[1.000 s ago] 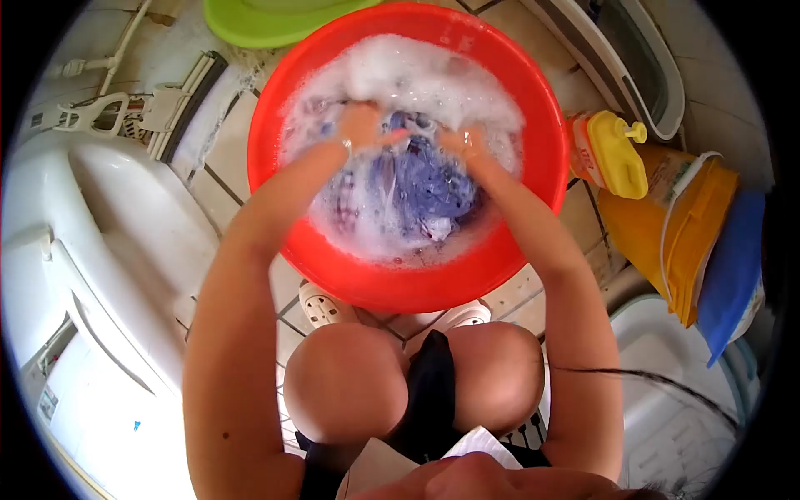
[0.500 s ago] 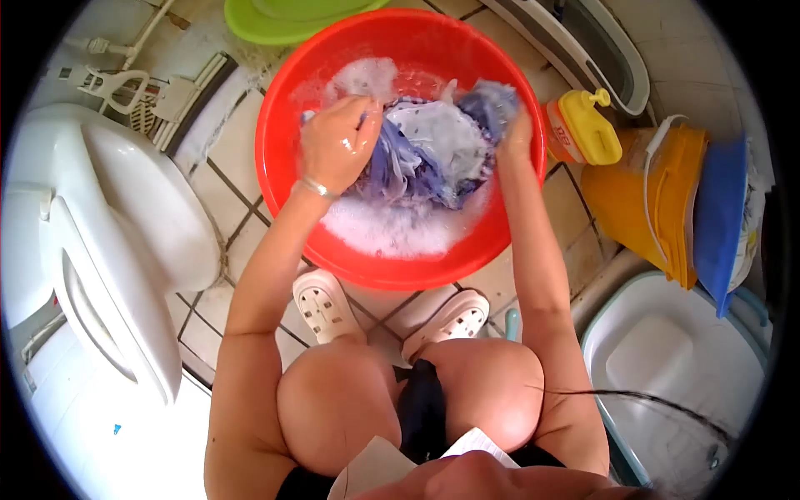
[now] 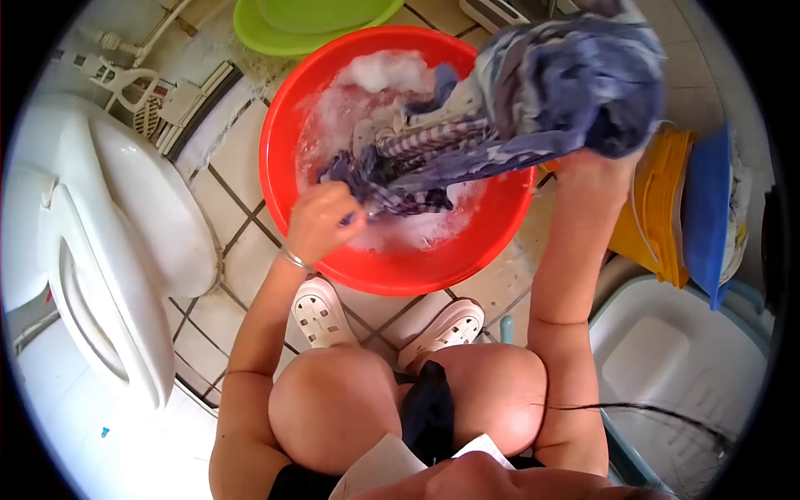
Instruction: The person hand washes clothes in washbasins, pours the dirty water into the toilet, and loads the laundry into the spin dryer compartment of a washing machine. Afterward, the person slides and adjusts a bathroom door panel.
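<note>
A wet blue and purple patterned garment stretches from soapy water up over the right rim of a red basin. My right hand holds its bunched upper part raised at the right; the cloth hides most of the fingers. My left hand is closed at the basin's near left side, with a bit of blue cloth showing between its fingers. The garment's lower part, with a checked strip, trails in the suds.
A green basin lies behind the red one. To the right are a yellow bucket, a blue basin and a pale tub. A white toilet stands left, near a squeegee mop. My white clogs rest on tiles.
My right hand has lifted part of the garment up and right, out of the basin. My left hand has moved down toward the near rim. The garment is now stretched out.
</note>
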A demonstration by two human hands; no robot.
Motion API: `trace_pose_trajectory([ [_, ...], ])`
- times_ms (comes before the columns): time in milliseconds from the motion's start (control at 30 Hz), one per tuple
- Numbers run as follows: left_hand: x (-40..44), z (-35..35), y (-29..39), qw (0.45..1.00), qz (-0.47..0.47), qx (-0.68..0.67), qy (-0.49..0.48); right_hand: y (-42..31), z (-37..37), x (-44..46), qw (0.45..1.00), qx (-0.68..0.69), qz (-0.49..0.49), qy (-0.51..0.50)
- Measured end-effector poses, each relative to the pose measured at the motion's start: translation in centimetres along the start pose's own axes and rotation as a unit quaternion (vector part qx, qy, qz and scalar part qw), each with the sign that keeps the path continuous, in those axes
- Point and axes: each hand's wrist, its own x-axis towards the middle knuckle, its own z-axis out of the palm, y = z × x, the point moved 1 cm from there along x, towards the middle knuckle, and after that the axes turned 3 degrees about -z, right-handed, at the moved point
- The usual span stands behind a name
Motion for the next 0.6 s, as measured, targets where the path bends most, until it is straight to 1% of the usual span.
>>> trace_pose_trajectory([
  [67, -0.8, 1.4, 0.0, 0.993, -0.006, -0.014, -0.117, 1.7, 0.8, -0.6, 0.992, 0.081, 0.086, 0.037],
  [100, -1.0, 1.9, 0.2, 0.984, -0.024, -0.027, -0.172, 3.1, 0.5, -0.8, 0.958, 0.19, 0.193, 0.099],
  [133, -0.8, 1.6, 0.2, 0.971, -0.041, -0.046, -0.231, 3.8, 0.7, -1.5, 0.963, 0.173, 0.192, 0.075],
  [167, -0.3, 1.5, 0.0, 0.953, -0.057, -0.066, -0.289, 5.4, -0.1, -1.6, 0.949, 0.155, 0.256, 0.103],
  [233, 1.2, 2.2, -1.4, 0.933, -0.174, -0.119, -0.291, 8.0, -1.2, -2.3, 0.902, 0.136, 0.381, 0.152],
  [267, 2.4, 2.9, -1.7, 0.968, -0.197, -0.086, -0.127, 9.4, -1.9, -3.0, 0.917, 0.027, 0.387, 0.094],
  [300, 3.4, 3.2, -1.6, 0.976, -0.202, 0.039, -0.064, 10.3, -2.7, -3.7, 0.917, -0.083, 0.389, 0.036],
  [333, 4.4, 4.3, -1.7, 0.982, -0.158, 0.103, -0.022, 10.6, -2.4, -4.0, 0.868, -0.308, 0.389, -0.024],
  [367, 5.2, 5.4, -2.0, 0.979, -0.113, 0.168, 0.024, 12.8, -2.7, -5.5, 0.879, -0.349, 0.31, -0.097],
  [400, 5.2, 6.7, -2.6, 0.973, -0.112, 0.203, -0.024, 14.2, -3.3, -6.8, 0.81, -0.491, 0.263, -0.186],
  [433, 4.7, 8.4, -3.5, 0.963, -0.109, 0.236, -0.073, 14.2, -1.9, -8.0, 0.712, -0.614, 0.21, -0.268],
  [467, 4.2, 10.0, -4.4, 0.95, -0.106, 0.268, -0.123, 14.5, -0.6, -9.3, 0.708, -0.639, 0.127, -0.272],
  [500, 3.7, 11.0, -5.1, 0.951, -0.125, 0.242, -0.147, 15.2, 0.5, -10.7, 0.7, -0.658, 0.044, -0.276],
  [533, 3.3, 12.0, -5.9, 0.95, -0.146, 0.217, -0.171, 17.5, 0.4, -13.2, 0.722, -0.62, 0.072, -0.297],
  [567, 3.0, 12.8, -6.7, 0.947, -0.168, 0.192, -0.194, 17.6, 1.0, -14.0, 0.695, -0.647, 0.039, -0.311],
  [600, 2.7, 13.2, -7.9, 0.958, -0.131, 0.167, -0.193, 18.5, 1.1, -14.3, 0.694, -0.642, 0.05, -0.321],
])
